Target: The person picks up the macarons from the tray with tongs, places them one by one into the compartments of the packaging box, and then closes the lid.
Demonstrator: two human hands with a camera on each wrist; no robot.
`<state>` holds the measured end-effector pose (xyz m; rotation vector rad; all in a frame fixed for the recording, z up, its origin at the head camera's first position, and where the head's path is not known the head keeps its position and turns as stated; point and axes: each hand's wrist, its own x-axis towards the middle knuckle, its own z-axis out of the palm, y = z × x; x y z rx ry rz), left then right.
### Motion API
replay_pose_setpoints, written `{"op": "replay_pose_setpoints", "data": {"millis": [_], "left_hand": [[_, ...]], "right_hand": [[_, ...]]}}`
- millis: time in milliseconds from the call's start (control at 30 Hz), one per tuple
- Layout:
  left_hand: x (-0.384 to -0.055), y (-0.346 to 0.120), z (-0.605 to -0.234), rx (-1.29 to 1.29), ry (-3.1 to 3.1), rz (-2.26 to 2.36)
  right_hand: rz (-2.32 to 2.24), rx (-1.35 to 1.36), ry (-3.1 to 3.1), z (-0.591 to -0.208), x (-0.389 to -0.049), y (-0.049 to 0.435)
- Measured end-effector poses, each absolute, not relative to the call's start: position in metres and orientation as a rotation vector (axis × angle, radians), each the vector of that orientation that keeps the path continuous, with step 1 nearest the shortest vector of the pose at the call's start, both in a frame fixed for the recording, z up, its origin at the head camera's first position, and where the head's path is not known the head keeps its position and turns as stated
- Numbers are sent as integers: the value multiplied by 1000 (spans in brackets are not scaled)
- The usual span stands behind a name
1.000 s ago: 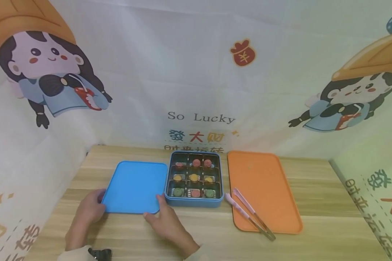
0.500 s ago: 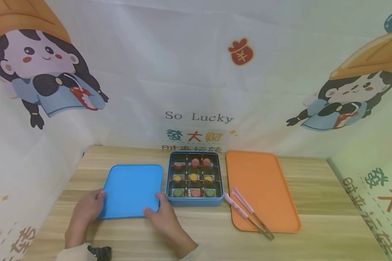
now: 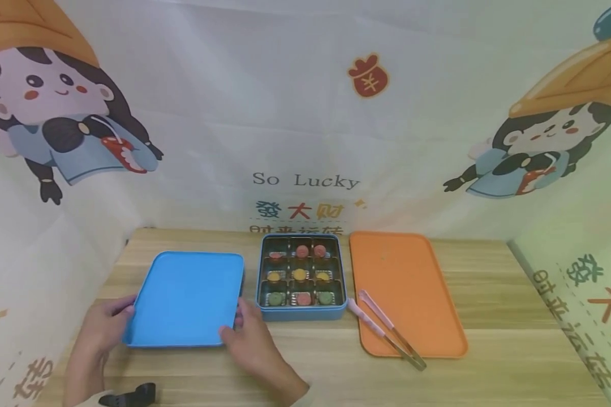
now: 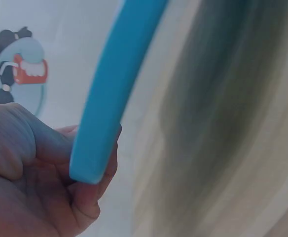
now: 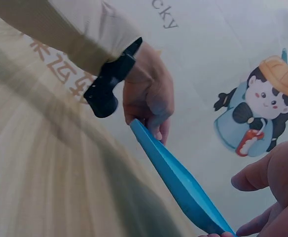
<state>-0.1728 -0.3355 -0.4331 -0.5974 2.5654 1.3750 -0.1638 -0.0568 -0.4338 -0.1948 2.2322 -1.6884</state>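
In the head view a square blue lid (image 3: 188, 299) is raised above the table between the two hands. My left hand (image 3: 103, 328) grips its left edge, and the left wrist view shows thumb and fingers of that hand (image 4: 40, 163) around the lid's rim (image 4: 109, 103). At the near right corner, my right hand (image 3: 254, 339) holds the lid with the thumb at the edge and fingers by its right side. To its right stands an uncovered blue tin (image 3: 302, 314) with divided compartments, holding several small round mooncake-like pieces (image 3: 299, 275) in pink, yellow and green.
An orange tray (image 3: 412, 288) lies right of the tin. Tongs (image 3: 387, 330) with pink handles rest over its near left edge. A wood-grain table (image 3: 509, 316) carries everything, with a printed white cloth (image 3: 203, 113) behind and at the sides.
Both hands have moved left with the lid, which is now farther from the tin and higher off the table. The tin, tray and tongs stay put while the view shifts slightly.
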Motion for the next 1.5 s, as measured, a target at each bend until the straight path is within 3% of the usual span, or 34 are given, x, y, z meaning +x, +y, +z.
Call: {"op": "replay_pose_setpoints", "data": {"millis": [333,667,1100,1500], "left_hand": [[-170,-315,-411,-488,2590,1409],[-177,-259,-396,-228,2648,1556],[-193,-200,-388,-169,2728,1591],[-197,-185,-375,-138,2732,1589]], "right_hand": [[-1697,-300,2283,-407,-173,-31],[-1643,-277,2520,-393,-194,16],[-1468,-163,2956,-381,-204,63],[-1541,-111,3061,-378,-202,79]]}}
